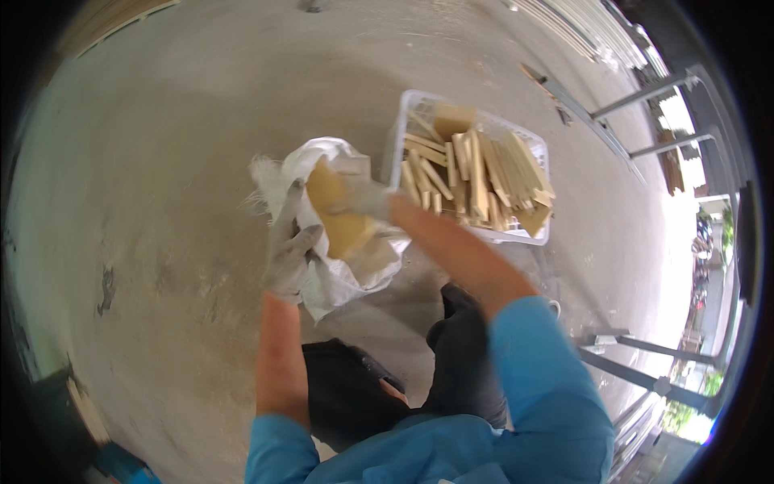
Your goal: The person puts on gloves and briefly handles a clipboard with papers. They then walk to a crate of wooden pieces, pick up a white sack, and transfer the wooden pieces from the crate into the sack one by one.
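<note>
A white woven sack [326, 294] with a frayed edge stands on the floor in front of me, its mouth spread wide. My left hand [292, 254], in a pale glove, is closed on the sack's left rim. Over the mouth, my right hand [363, 198], gloved too and smeared by motion, grips a flat light-brown wooden board [347, 231]. The board lies partly inside the sack, so its lower part and whatever is beneath are hidden.
Right of the sack, a white plastic crate [393, 149] holds several wooden offcuts [478, 173]. Metal frames [645, 343] stand at the far right, and long strips [564, 32] lie at the back right. My knees flank the near side of the sack.
</note>
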Motion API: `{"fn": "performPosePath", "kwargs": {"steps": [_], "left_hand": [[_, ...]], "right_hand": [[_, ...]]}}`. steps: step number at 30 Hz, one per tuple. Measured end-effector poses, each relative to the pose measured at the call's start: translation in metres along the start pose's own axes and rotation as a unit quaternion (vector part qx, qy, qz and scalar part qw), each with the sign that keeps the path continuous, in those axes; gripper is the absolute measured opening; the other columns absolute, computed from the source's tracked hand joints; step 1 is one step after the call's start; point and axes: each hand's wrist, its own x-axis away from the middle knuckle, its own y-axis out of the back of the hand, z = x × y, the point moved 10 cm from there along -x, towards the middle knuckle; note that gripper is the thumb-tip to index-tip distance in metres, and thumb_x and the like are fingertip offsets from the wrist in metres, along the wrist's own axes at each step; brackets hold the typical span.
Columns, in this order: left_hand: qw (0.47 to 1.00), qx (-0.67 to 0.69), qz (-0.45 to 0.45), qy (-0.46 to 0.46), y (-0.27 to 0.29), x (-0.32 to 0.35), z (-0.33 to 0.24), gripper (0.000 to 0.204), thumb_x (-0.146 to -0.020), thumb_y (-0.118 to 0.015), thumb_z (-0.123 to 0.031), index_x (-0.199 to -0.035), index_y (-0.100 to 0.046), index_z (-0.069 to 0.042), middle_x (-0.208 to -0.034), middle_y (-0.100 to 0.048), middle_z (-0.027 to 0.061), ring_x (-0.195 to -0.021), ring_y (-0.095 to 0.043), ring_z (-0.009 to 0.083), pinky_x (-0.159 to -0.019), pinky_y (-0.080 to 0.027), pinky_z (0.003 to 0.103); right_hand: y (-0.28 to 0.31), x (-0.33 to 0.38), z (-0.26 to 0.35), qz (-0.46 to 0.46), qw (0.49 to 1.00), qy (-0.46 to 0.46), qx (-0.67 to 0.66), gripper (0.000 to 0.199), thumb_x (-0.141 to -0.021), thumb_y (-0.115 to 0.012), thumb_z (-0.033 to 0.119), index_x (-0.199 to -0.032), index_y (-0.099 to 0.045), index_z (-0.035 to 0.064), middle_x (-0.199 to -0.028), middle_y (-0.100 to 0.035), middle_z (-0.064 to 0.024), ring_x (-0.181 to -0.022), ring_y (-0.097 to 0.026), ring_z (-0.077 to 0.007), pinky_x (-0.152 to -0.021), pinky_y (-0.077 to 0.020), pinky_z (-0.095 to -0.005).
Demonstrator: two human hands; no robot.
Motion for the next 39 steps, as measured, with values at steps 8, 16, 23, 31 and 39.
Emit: {"fn": "performPosePath", "kwargs": {"steps": [8, 16, 23, 31, 39], "left_hand": [[0.994, 0.08, -0.053, -0.044, 0.007, 0.009, -0.023, 0.073, -0.084, -0.054, -0.004, -0.151, -0.026, 0.001, -0.152, -0.033, 0.0126, -0.132, -0.04, 0.0201, -0.107, -0.034, 0.03], [0.996, 0.052, -0.024, -0.074, -0.002, -0.007, -0.007, 0.074, -0.082, -0.053, -0.003, -0.15, -0.025, 0.003, -0.154, -0.029, 0.0143, -0.139, -0.032, 0.0229, -0.113, -0.028, 0.034], [0.992, -0.03, 0.03, -0.12, -0.011, -0.006, -0.022, 0.061, -0.088, -0.049, -0.001, -0.147, -0.032, 0.004, -0.157, -0.024, 0.016, -0.145, -0.021, 0.026, -0.119, -0.017, 0.04], [0.996, 0.029, -0.061, -0.05, -0.001, 0.0, -0.019, 0.072, -0.082, -0.051, -0.003, -0.149, -0.025, 0.006, -0.153, -0.03, 0.0163, -0.14, -0.032, 0.0251, -0.116, -0.022, 0.036], [0.998, 0.016, -0.057, -0.023, 0.003, -0.001, -0.017, 0.072, -0.083, -0.051, -0.002, -0.15, -0.025, 0.004, -0.155, -0.026, 0.0154, -0.141, -0.029, 0.0243, -0.116, -0.022, 0.036]], "right_hand": [[0.101, 0.071, 0.016, -0.129, 0.928, -0.01, 0.349, 0.079, -0.079, -0.063, 0.061, -0.142, -0.043, 0.0163, -0.113, -0.065, -0.0178, -0.1, -0.065, -0.0314, -0.085, -0.0521, -0.043], [0.302, 0.225, -0.156, -0.283, 0.767, -0.398, 0.416, 0.095, -0.061, -0.083, 0.044, -0.138, -0.037, 0.0101, -0.13, -0.058, -0.0169, -0.117, -0.059, -0.0324, -0.093, -0.05, -0.0409], [0.322, 0.216, -0.189, -0.276, 0.742, -0.4, 0.461, 0.082, -0.076, -0.068, 0.029, -0.143, -0.03, 0.001, -0.122, -0.062, -0.0215, -0.114, -0.06, -0.0349, -0.096, -0.0486, -0.0422], [0.308, 0.213, -0.159, -0.304, 0.728, -0.297, 0.538, 0.073, -0.082, -0.055, 0.019, -0.146, -0.027, -0.0038, -0.116, -0.064, -0.0233, -0.109, -0.063, -0.0344, -0.089, -0.0501, -0.0419], [0.292, 0.316, -0.058, -0.417, 0.906, 0.014, -0.076, 0.08, -0.08, -0.066, 0.006, -0.148, -0.024, -0.0046, -0.12, -0.061, -0.0227, -0.104, -0.066, -0.0266, -0.084, -0.0567, -0.0353]]}}
